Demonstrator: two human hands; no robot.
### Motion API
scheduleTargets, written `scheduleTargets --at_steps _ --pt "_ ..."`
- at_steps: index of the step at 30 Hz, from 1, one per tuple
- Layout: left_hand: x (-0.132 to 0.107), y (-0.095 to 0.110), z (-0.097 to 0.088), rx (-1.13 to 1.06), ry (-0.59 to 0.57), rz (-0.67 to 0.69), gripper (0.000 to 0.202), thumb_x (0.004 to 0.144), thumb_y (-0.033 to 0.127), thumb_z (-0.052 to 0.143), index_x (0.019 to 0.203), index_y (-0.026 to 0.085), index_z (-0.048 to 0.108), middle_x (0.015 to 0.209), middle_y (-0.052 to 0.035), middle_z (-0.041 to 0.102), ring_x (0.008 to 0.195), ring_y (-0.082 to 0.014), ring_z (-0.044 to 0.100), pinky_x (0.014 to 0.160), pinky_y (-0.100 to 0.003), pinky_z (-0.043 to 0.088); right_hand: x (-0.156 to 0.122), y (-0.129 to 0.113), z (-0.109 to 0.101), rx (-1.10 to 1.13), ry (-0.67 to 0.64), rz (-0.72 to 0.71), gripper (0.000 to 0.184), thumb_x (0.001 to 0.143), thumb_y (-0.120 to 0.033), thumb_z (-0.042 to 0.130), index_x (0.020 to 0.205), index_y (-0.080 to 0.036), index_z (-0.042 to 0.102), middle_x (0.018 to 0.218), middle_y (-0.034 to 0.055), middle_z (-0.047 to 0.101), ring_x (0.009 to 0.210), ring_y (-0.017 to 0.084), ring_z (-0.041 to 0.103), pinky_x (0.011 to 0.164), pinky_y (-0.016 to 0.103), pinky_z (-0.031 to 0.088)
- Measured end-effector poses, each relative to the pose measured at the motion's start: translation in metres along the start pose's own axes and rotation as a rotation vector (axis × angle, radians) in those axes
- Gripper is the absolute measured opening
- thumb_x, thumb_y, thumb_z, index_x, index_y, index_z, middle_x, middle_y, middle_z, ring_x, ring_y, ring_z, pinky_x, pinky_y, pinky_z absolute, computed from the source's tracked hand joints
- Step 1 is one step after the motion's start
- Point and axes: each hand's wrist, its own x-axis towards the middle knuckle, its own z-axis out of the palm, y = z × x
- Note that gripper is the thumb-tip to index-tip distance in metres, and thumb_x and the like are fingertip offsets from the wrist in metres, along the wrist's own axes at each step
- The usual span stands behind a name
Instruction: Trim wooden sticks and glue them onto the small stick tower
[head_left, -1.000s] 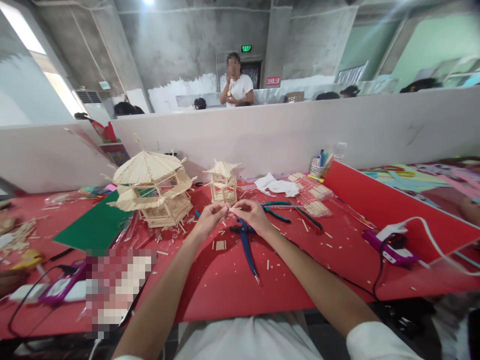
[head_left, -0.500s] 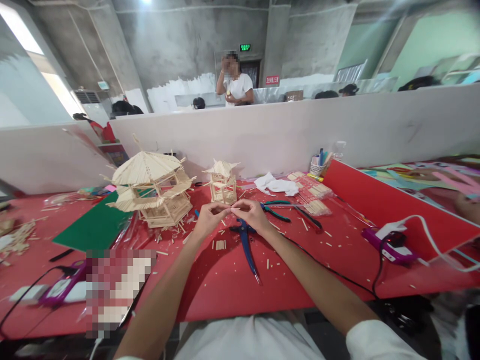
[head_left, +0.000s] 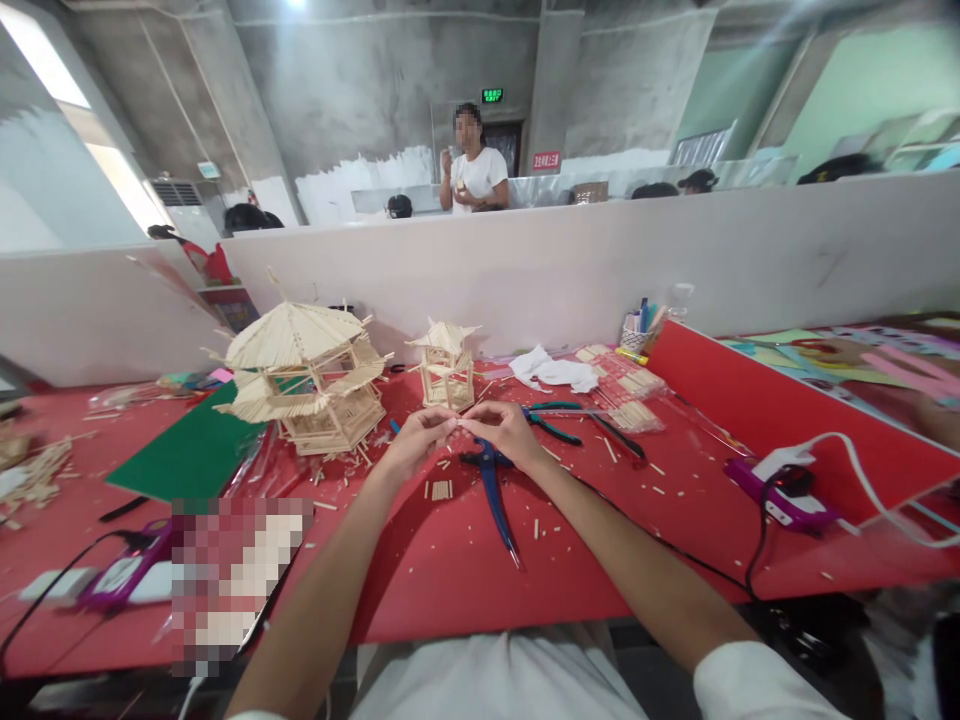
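My left hand and my right hand meet at the fingertips above the red table. Both are closed in a pinch on something tiny and pale; its kind is too small to make out. Just behind them stands a small pavilion model built of wooden sticks. A larger two-roofed stick pavilion is to the left. Under my right hand lies a blue-handled hot glue gun, its front partly covered. A short row of cut sticks rests on the table below my hands.
Teal-handled pliers and bagged sticks lie to the right, near white tissue. A red board and purple power strip are further right. A green board lies left. Beyond the partition stands a person.
My fingertips have shifted slightly, and a pale bit shows between them. The person behind the partition has lowered a hand from the head. A neighbour's hand and pink strips at the right have moved.
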Motion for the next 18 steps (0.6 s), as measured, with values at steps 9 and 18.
scheduleTargets --at_steps 9,18 --pt "-0.002 -0.001 -0.006 -0.099 -0.070 -0.140 0.033 0.056 0.025 0.090 0.078 0.013 0.068 0.071 -0.0028 0.070 0.062 -0.0103 0.065 0.060 -0.019 0.049 -0.002 -0.003 0.001 0.001 -0.047 0.029 0.022 0.070 -0.037 0.077 0.079 -0.017 0.074 0.070 0.0032 0.073 0.064 0.018 0.069 0.065 0.028 0.055" --pt "0.005 -0.003 -0.006 0.296 -0.014 0.092 0.030 0.066 0.037 0.082 0.083 0.013 0.072 0.069 -0.0021 0.069 0.061 -0.0099 0.060 0.059 -0.020 0.042 0.003 0.014 -0.004 -0.144 0.010 -0.015 0.017 0.072 -0.032 0.073 0.078 -0.016 0.074 0.074 0.0052 0.074 0.067 0.018 0.068 0.063 0.026 0.053"
